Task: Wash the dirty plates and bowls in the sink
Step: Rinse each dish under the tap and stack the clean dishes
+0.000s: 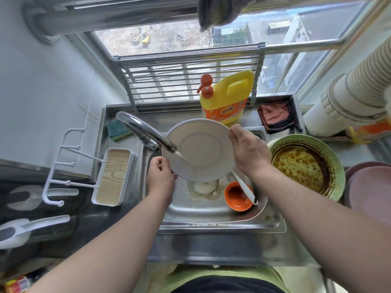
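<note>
We are holding the white plate [201, 149] tilted over the sink [211, 214], under the faucet [146, 132], whose thin stream is striking the plate's lower left. Left hand [160, 176] is pinching the rim at 8 o'clock; right hand [247, 149] is gripping it at 3 o'clock. Below, at 5 o'clock, an orange bowl [238, 196] is sitting in the basin with a white spoon [245, 190] in it (possibly rice clumped beside). A greasy green dish [306, 166] is waiting at the right, detergent bottle [227, 98] at 12.
</note>
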Available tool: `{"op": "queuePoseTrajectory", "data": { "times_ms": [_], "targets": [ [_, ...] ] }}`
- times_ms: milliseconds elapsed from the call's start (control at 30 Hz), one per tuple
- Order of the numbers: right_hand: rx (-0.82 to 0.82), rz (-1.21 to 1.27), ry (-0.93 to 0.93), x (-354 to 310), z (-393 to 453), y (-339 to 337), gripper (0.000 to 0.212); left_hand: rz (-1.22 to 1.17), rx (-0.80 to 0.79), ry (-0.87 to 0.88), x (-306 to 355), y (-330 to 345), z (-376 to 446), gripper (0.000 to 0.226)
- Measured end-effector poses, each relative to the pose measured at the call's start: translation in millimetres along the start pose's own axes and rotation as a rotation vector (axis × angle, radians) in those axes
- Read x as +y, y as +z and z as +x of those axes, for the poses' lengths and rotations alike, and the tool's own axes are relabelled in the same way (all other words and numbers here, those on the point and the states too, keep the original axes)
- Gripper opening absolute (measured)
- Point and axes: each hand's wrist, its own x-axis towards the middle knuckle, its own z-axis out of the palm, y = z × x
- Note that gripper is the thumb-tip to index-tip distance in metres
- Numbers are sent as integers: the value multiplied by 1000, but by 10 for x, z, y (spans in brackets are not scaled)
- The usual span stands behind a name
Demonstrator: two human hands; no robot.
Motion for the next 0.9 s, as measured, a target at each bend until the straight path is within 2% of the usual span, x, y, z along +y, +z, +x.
{"op": "queuePoseTrajectory", "data": {
  "times_ms": [233, 500, 633, 767, 900],
  "targets": [
    [124, -43, 36, 33, -161, -169, 28, -28, -105, -84, 93, 220, 67, 18],
    [166, -84, 191, 23, -420, -179, 23, 23, -248, -130, 19, 247, 52, 19],
    [114, -66, 320, 28, -558, -72, 25, 42, -289, -168, -76, 190, 45, 14],
    [-9, -5, 521, 41, -676, 56, 31, 143, -322, -173, -137, 35, 50, 18],
    [-144, 3, 604, 70, -779, 253, 29, 214, -331, -143, -146, -100, 84, 19]
  ]
}}
